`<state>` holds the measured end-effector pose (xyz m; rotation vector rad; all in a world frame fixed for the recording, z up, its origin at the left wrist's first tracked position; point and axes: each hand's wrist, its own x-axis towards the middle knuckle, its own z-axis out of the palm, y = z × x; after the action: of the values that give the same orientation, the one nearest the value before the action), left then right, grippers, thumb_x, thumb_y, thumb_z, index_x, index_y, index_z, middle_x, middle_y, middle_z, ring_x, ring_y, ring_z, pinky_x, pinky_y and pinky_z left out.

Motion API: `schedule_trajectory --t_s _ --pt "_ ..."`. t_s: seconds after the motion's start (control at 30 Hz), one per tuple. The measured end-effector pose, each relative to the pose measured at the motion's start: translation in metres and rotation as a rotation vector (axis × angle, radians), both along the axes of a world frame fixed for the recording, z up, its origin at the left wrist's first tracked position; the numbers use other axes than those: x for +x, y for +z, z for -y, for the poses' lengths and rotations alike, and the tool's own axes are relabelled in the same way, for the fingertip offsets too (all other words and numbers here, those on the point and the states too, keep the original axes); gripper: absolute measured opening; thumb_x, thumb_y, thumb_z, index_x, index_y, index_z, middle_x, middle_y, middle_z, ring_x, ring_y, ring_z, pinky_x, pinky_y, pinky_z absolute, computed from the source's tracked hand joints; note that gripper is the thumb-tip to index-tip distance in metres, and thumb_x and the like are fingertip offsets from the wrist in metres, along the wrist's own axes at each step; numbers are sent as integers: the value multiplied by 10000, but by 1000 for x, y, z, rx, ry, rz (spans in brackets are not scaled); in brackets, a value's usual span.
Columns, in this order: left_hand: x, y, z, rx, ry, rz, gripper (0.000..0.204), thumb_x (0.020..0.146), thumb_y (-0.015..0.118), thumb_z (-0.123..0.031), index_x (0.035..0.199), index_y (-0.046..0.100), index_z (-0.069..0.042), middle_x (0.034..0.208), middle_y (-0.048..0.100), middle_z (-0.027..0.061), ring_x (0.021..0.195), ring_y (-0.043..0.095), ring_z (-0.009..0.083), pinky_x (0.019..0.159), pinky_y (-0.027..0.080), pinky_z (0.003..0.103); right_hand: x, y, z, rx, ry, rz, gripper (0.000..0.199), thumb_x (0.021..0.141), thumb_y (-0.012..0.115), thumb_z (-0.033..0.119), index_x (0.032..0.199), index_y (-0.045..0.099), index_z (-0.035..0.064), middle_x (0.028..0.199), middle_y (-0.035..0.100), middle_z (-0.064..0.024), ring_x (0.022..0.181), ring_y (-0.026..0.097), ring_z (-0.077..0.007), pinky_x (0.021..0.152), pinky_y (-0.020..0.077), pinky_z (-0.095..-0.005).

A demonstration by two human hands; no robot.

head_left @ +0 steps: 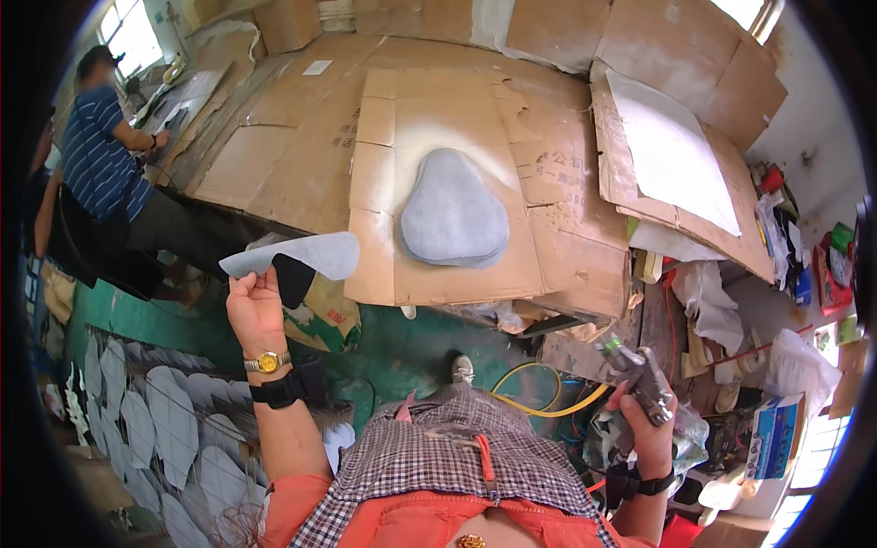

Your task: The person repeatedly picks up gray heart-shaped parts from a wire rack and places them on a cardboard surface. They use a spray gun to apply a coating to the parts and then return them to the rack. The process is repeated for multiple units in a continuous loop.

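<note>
- Head view: a thin grey panel [315, 254] is held by the left hand [254, 310], its edge pinched between thumb and fingers; it is raised just off the near edge of the cardboard-covered table [283, 178], its outer end bent over.
- A metal spray gun [650, 393] with a green fitting is gripped in the right hand [642, 427], fingers wrapped round it, to the right of the body and well apart from the panel.
- A yellow hose [548, 414] is looped near the gun; whether the two are joined cannot be told.
- On a cardboard sheet [375, 183] laid on the table, a stack of grey rounded-triangular panels [455, 210] is placed, surrounded by pale overspray.
- More grey panels [169, 425] are spread at lower left.
- At far left, a co-worker in a striped shirt [91, 137] is seen beside another work surface.
</note>
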<state>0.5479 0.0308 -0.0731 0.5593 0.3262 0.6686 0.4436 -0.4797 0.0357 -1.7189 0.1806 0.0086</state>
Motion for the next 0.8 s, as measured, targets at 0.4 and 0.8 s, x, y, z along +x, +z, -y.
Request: schedule_trajectory --t_s 0.4,0.8 --pt "-17 15 0 23 43 16 368 789 426 82 1133 491 -32 1083 584 116 990 584 250 892 488 384 14 -7 -15 74 36 39 360 781 654 78 1099 534 -40 787 614 -73 708 599 -147 668 480 -266" --pt "-131 72 -17 24 262 144 314 803 431 46 1090 511 -52 1050 606 81 984 594 228 872 492 379 41 -16 -88 -118 382 -239 294 870 621 118 1132 580 -9 942 617 -40 779 550 -123 693 460 -258"
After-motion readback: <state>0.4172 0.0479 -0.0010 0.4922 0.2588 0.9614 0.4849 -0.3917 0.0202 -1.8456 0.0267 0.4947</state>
